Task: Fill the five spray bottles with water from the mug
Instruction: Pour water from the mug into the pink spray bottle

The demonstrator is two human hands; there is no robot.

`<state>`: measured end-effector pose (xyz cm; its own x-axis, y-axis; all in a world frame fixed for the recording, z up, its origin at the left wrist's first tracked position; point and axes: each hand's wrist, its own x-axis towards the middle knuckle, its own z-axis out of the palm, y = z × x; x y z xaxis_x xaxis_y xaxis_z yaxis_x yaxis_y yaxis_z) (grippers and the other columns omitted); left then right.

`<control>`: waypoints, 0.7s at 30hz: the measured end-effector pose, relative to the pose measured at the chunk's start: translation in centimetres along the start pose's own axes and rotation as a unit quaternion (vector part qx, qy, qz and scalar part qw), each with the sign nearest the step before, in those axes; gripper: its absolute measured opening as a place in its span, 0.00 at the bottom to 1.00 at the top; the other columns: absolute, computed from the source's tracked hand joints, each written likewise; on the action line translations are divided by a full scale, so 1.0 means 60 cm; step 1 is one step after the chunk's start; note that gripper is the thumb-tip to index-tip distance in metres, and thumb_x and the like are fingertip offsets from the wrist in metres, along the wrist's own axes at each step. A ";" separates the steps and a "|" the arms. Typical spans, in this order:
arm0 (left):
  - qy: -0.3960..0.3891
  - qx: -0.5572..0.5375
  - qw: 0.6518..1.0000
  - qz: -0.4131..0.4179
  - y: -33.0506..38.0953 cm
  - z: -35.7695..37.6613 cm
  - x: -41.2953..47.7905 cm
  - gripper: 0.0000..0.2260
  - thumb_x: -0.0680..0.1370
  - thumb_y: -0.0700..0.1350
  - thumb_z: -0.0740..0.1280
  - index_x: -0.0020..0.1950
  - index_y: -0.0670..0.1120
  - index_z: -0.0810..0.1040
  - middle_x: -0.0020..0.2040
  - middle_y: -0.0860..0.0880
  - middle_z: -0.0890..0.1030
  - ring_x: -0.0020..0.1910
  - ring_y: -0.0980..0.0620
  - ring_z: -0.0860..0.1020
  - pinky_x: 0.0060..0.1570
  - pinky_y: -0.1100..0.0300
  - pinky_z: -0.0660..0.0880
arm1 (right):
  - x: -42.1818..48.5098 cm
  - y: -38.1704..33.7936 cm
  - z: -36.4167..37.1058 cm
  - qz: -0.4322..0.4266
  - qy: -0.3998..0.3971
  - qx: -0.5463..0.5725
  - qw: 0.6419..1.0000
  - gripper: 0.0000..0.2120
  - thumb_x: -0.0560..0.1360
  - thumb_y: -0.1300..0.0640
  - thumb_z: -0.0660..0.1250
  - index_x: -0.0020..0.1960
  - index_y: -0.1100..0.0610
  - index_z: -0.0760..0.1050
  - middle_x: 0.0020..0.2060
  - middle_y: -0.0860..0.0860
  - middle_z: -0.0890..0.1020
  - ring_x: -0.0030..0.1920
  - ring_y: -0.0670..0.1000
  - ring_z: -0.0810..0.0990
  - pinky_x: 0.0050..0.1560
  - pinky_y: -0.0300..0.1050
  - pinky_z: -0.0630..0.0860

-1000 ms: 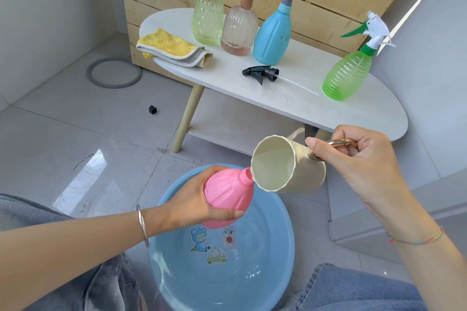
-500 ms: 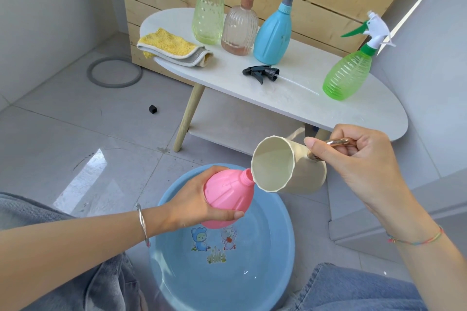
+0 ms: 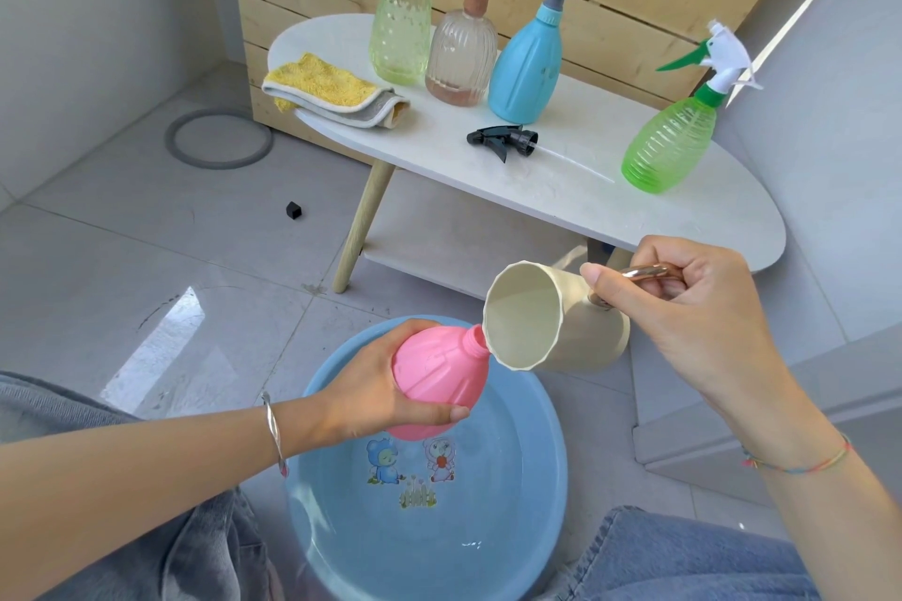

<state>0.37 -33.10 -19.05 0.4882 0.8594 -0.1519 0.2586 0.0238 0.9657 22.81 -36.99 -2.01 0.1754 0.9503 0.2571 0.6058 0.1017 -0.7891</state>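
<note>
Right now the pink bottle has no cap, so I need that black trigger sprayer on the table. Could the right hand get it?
Probably not yet: the right hand is holding the tipped mug. The black trigger sprayer lies unobstructed on the table.

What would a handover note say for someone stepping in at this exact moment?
Left hand: gripping the uncapped pink bottle, tilted over the blue basin.
Right hand: holding the cream mug by its handle, tipped with its rim at the bottle's neck.
On the white table: pale green bottle, clear ribbed bottle, blue bottle and green trigger bottle, all capped; black trigger head lies loose.
Done: cannot tell which bottles are full.
Left: finish the pink bottle, fit a sprayer, check the others.
</note>
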 end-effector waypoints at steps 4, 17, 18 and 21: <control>0.001 0.001 1.000 0.000 0.000 0.000 0.001 0.38 0.54 0.63 0.80 0.62 0.61 0.73 0.56 0.60 0.79 0.56 0.58 0.78 0.54 0.56 0.80 | 0.001 0.000 0.000 0.000 -0.001 -0.009 1.000 0.21 0.69 0.58 0.75 0.27 0.63 0.65 0.21 0.45 0.61 0.24 0.44 0.59 0.25 0.31 0.56; 0.004 -0.006 1.000 -0.002 0.000 -0.001 0.000 0.38 0.54 0.62 0.81 0.62 0.61 0.73 0.56 0.60 0.79 0.55 0.59 0.79 0.54 0.57 0.79 | 0.004 -0.003 0.002 -0.017 -0.009 -0.024 1.000 0.20 0.69 0.59 0.75 0.31 0.70 0.68 0.23 0.47 0.62 0.26 0.45 0.59 0.27 0.33 0.56; 0.004 -0.006 1.000 -0.002 0.000 -0.001 0.000 0.38 0.54 0.62 0.81 0.62 0.61 0.73 0.55 0.60 0.79 0.55 0.59 0.79 0.54 0.57 0.79 | 0.004 -0.003 0.003 -0.018 -0.009 -0.024 0.999 0.20 0.69 0.59 0.75 0.31 0.70 0.68 0.23 0.47 0.62 0.26 0.45 0.59 0.27 0.33 0.56; 0.003 -0.008 1.000 -0.002 -0.001 -0.001 0.000 0.38 0.54 0.62 0.81 0.62 0.61 0.73 0.55 0.60 0.79 0.55 0.58 0.79 0.54 0.56 0.80 | 0.004 -0.004 0.003 -0.019 -0.011 -0.025 0.999 0.20 0.69 0.59 0.75 0.32 0.70 0.68 0.23 0.49 0.62 0.26 0.45 0.59 0.27 0.34 0.56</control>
<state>0.32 -33.08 -19.08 0.4828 0.8619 -0.1552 0.2473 0.0358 0.9683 22.57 -36.70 -1.89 0.1339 0.9524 0.2739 0.6505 0.1241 -0.7493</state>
